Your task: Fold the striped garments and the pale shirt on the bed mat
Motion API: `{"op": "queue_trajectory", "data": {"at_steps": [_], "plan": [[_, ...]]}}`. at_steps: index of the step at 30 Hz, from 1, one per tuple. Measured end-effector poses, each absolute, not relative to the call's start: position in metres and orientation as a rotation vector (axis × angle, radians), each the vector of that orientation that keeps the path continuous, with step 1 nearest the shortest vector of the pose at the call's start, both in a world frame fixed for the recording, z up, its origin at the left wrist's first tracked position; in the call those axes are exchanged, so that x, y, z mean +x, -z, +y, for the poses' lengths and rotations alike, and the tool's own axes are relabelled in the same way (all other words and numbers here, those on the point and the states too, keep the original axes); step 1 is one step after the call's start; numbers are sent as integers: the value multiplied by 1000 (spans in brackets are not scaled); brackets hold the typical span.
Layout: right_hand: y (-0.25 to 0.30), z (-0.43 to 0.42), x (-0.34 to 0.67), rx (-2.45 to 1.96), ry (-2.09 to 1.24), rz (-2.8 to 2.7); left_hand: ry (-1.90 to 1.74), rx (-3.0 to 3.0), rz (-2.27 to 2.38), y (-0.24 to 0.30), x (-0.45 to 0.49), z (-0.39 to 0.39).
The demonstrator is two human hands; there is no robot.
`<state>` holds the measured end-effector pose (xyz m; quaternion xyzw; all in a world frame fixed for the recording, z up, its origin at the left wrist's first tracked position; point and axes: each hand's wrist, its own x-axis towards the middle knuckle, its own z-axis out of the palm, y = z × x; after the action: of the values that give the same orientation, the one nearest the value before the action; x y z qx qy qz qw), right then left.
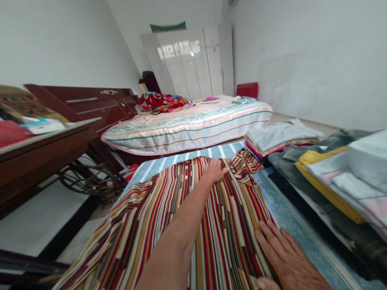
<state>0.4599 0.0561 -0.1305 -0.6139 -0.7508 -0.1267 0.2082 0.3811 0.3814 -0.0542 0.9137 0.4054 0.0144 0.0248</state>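
Observation:
A striped cloth in red, brown, tan and white lies spread over a blue striped bed sheet. My left hand reaches far forward and lies flat on the cloth's far end, fingers stretched out. A bunched fold of the same cloth sits just right of that hand. My right hand rests flat at the cloth's near right edge, fingers spread, partly on the blue sheet. Neither hand holds anything.
Stacks of folded clothes line the right side, with a grey folded pile farther back. A dark wooden sewing table stands at left. Another bed with a floral bundle lies beyond, before a white wardrobe.

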Motion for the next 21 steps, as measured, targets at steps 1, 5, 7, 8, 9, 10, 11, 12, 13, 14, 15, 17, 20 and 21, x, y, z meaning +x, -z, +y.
{"op": "queue_trajectory", "data": {"at_steps": [1, 5, 7, 8, 9, 10, 11, 12, 13, 14, 15, 17, 20, 21], "plan": [[130, 57, 459, -1697, 380, -2087, -56, 2828, 1261, 53, 382, 380], [131, 59, 456, -1690, 442, -2063, -45, 2815, 1250, 55, 385, 374], [131, 58, 454, -1715, 429, -2049, -38, 2805, 1235, 56, 386, 372], [131, 58, 453, -1732, 412, -2045, -46, 2801, 1233, 56, 385, 371], [131, 58, 452, -1750, 393, -2044, -60, 2800, 1232, 55, 385, 370], [131, 57, 452, -1763, 375, -2046, -77, 2801, 1230, 54, 384, 368], [130, 57, 451, -1774, 356, -2051, -98, 2804, 1228, 52, 384, 366], [129, 57, 451, -1784, 337, -2056, -121, 2807, 1226, 49, 384, 364], [129, 57, 451, -1795, 317, -2058, -146, 2808, 1225, 46, 385, 360], [128, 57, 450, -1807, 294, -2059, -169, 2805, 1227, 42, 387, 357], [127, 58, 450, -1823, 261, -2059, -189, 2797, 1234, 38, 390, 353], [124, 58, 449, -1854, 176, -2059, -225, 2764, 1263, 30, 401, 343], [120, 59, 447, -1893, 39, -2047, -269, 2688, 1328, 19, 424, 327], [119, 59, 446, -1904, 4, -2039, -279, 2661, 1348, 17, 433, 322]]}}
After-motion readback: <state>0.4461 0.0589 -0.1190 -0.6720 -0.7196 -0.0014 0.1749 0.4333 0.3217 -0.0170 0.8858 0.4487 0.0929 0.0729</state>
